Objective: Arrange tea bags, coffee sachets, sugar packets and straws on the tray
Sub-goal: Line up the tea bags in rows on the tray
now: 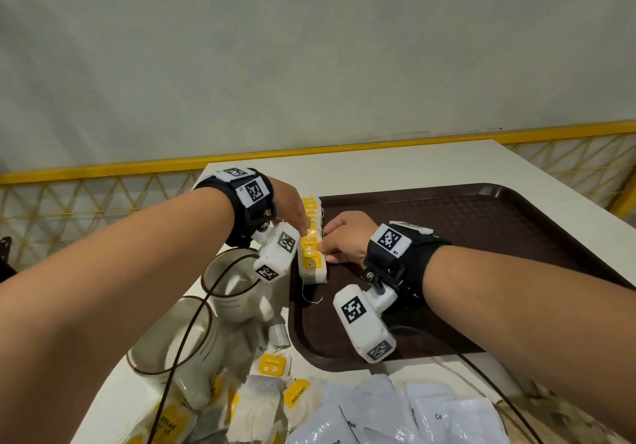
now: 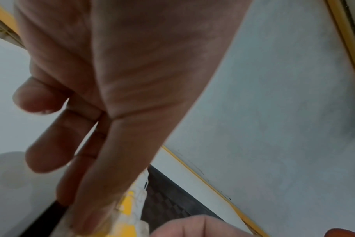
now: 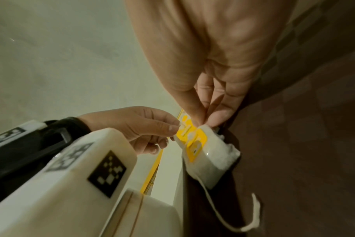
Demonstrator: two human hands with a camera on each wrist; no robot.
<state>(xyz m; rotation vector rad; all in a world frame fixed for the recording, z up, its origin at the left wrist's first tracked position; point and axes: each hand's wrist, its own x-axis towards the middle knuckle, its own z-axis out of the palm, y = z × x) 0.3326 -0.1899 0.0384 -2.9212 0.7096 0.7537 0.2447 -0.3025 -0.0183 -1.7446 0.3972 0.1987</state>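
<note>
**Both hands at the tea bag row, left edge of tray**

A row of tea bags [image 1: 311, 237] with yellow tags lies along the left edge of the brown tray [image 1: 481, 223], overlapping one another from far to near. A loose string trails from the nearest bag onto the tray floor.

The right hand [image 1: 344, 237] reaches the row from the tray side. In the right wrist view its thumb and forefinger [image 3: 192, 102] close in a pinch on the upper edge of a bag in the row; the remaining fingers are folded behind.

The left hand [image 1: 289, 202] comes from the table side, opposite the right. Its fingertips [image 3: 170, 126] meet at the yellow tag of the same cluster, and the lower fingers are curled. The left wrist view is blurred; whether the left hand actually grips the tag or only touches it cannot be told.

The bags sit directly between the two hands.

On the table [image 1: 378, 168], left of the tray, stand two cups [image 1: 234, 285]. Near the front edge lie loose tea bags [image 1: 272, 385] and white sachets [image 1: 395, 416].
</note>
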